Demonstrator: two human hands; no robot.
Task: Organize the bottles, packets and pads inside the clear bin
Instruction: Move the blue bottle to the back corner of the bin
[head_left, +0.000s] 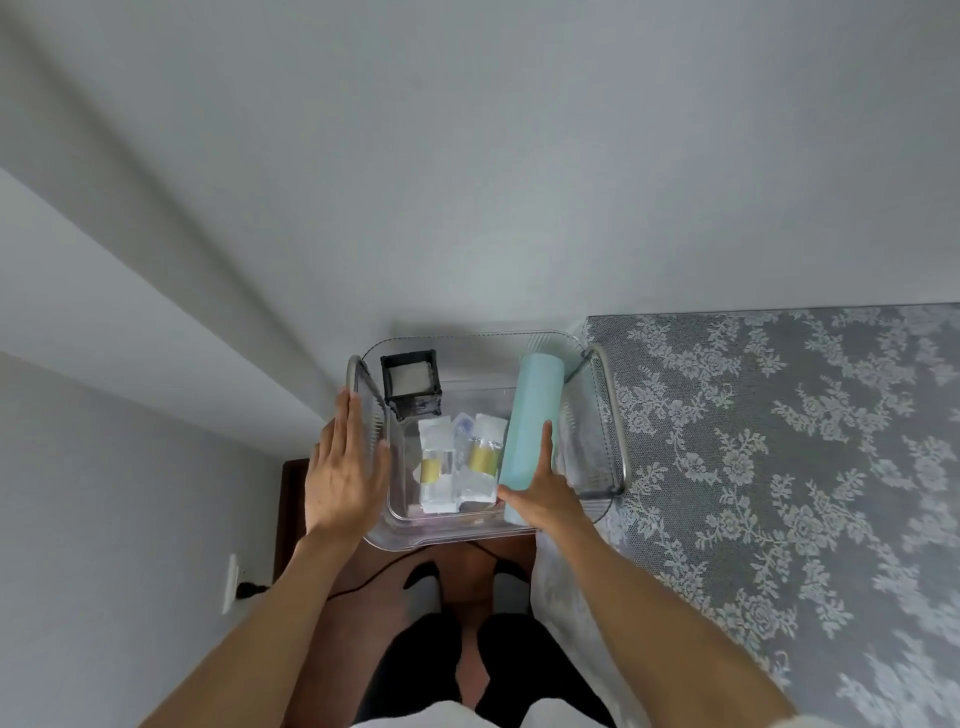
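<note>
A clear bin (457, 536) rests in a metal-framed rack in front of me. At its back left stands a black square holder (410, 385) with white pads inside. Two small clear bottles with gold bands (431, 468) (481, 457) lie on white packets (435, 500) on the bin's floor. A tall light blue bottle (535, 410) leans along the right side of the bin. My right hand (546, 496) grips its lower end, thumb to the left and a finger along its right side. My left hand (340, 467) lies flat against the bin's left outer wall.
The rack's metal tube frame (619, 415) wraps around both sides of the bin. A surface under a grey lace cloth (779, 441) spreads to the right. Plain walls rise behind and to the left. A wall outlet (231, 582) with a black cord is low on the left.
</note>
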